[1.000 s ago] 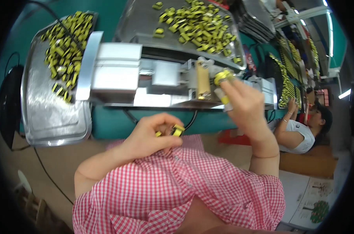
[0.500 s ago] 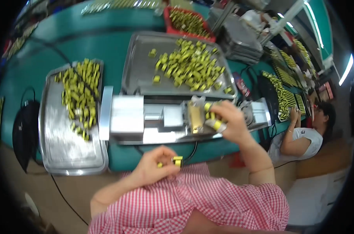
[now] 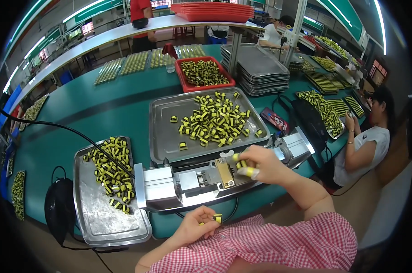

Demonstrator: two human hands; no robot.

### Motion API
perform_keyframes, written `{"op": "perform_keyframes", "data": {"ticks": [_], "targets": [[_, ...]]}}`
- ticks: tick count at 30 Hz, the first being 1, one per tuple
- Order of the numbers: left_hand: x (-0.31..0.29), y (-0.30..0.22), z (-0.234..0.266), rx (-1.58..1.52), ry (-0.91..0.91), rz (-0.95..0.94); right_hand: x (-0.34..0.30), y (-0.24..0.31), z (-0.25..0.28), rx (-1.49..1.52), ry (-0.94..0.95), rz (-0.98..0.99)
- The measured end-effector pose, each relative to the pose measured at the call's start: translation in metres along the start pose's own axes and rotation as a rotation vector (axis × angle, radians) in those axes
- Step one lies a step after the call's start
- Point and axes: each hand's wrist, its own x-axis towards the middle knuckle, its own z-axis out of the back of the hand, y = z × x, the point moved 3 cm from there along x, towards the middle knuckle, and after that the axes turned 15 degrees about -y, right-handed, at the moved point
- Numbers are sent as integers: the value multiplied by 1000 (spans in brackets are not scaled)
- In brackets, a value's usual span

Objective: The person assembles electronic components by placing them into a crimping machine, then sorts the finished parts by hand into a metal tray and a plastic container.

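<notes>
My left hand (image 3: 194, 227) is closed, pinching a small yellow-and-black transformer (image 3: 218, 218) in front of my checked shirt. Another bit of yellow shows beneath its fingers. At the silver bench machine (image 3: 192, 181), my right hand (image 3: 267, 166) has its fingers bent together just right of the brass-coloured block (image 3: 224, 173). A yellow-and-black transformer (image 3: 241, 164) sits at those fingertips, partly covered by them. Something yellow and whitish, perhaps tape, wraps a finger. Behind the machine, a wide metal tray (image 3: 162, 125) bears many loose transformers. A second metal tray (image 3: 106, 227) on the left carries a heap of them.
A red basket (image 3: 184, 82) of similar parts stands beyond the wide tray, beside stacked metal trays (image 3: 265, 86). A black cable (image 3: 56, 125) arches over the left tray. A red-and-blue packet (image 3: 275, 119) lies near the machine. To the right, a co-worker (image 3: 362, 145) sits handling parts.
The view has tilted upward, bringing the far shelf and room into sight. My right hand stays at the brass-coloured block, and my left hand still pinches its transformer.
</notes>
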Motion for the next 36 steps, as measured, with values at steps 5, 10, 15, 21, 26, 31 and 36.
{"op": "perform_keyframes", "data": {"ticks": [5, 10, 15, 21, 26, 31, 36], "targets": [[-2, -7, -5, -95, -8, 52, -6, -14, 24, 1266, -366, -818], [-3, -14, -19, -131, -33, 7, -32, 11, 7, 888, -21, -558], [-2, -13, -25, -127, -45, 37, -48, 57, -13, 312, 20, 151], [6, -6, -27, -126, -26, -52, -49, 64, -16, 231, 87, 174], [9, -10, -26, -158, -56, -49, -37, 54, -13, 365, 159, -27], [5, -10, -18, 11, 66, 45, -3, 19, 16, 66, -17, -192], [4, -1, -15, -131, 106, 84, 4, 4, 18, -155, 52, -50]]}}
